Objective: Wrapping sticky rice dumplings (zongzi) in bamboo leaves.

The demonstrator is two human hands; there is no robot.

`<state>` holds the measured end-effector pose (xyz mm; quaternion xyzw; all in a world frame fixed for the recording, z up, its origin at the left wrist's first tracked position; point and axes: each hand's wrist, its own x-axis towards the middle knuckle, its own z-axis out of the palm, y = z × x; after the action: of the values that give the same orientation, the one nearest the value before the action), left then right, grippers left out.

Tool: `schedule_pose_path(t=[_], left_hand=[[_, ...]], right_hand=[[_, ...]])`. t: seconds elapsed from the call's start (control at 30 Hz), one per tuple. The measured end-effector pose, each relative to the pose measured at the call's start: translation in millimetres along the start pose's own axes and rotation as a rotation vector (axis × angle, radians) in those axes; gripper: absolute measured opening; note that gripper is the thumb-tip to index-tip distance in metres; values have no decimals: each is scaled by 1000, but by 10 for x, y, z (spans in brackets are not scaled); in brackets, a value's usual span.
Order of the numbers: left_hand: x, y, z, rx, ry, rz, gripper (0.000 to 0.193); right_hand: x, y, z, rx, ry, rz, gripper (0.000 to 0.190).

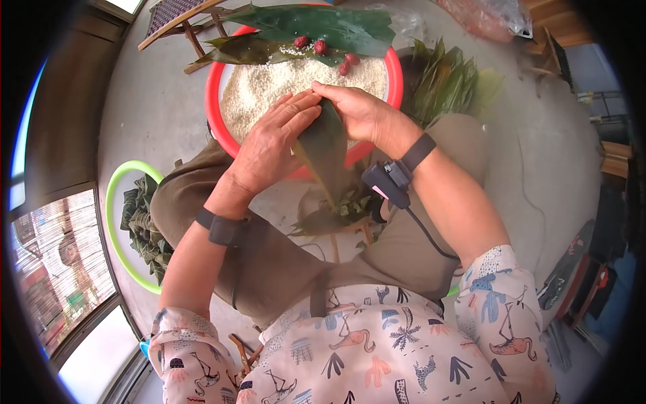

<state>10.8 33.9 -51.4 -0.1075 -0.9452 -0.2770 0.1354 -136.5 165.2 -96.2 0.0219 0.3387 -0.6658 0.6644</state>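
Observation:
My left hand lies flat, palm down, over the upper part of a dark green bamboo-type leaf. Its fingertips meet my right hand, which cups the leaf from the other side. The leaf's long tail hangs down between my wrists; whatever its fold contains is hidden under my fingers. Below my hands is a red-rimmed basin of white rice grains. Wide wet leaves lie across the basin's far side, with some loose rice and two red dates on them. Two more dates rest on the rice.
A green-rimmed basin at left holds several leaf-wrapped bundles. Long leaves stand bunched right of the rice. Leaf pieces lie between my knees. A wooden chair and a plastic bag are farther off.

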Motion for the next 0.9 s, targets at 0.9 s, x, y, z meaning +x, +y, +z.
schedule_pose_path(t=[0.9], left_hand=[[-19, -196, -3, -11, 116, -90, 50]], right_hand=[[186, -59, -150, 46, 40, 77, 23]])
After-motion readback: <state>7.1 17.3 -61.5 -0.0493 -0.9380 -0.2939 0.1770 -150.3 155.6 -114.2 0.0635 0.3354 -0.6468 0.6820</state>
